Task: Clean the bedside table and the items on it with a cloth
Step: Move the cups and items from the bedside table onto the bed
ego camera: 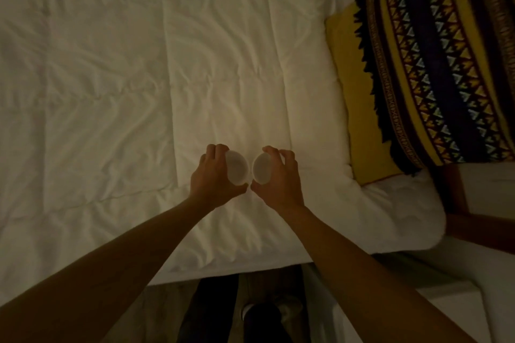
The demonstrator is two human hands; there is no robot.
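Note:
My left hand [213,175] grips a pale, round, cup-like object [237,167], its open end turned toward the right. My right hand [278,179] grips a second, similar round object [261,168], its open end turned toward the left. The two objects nearly touch each other, held just above the white duvet [125,78] near the bed's near edge. In the dim light I cannot tell whether they are glasses or lids. No cloth is visible. The bedside table is only partly seen as a dark wooden edge [473,227] at the right.
A patterned yellow and dark blue pillow [423,72] lies at the head of the bed on the right. White furniture [451,303] stands at the lower right. My dark trousers and a shoe [250,312] show on the floor below the bed edge.

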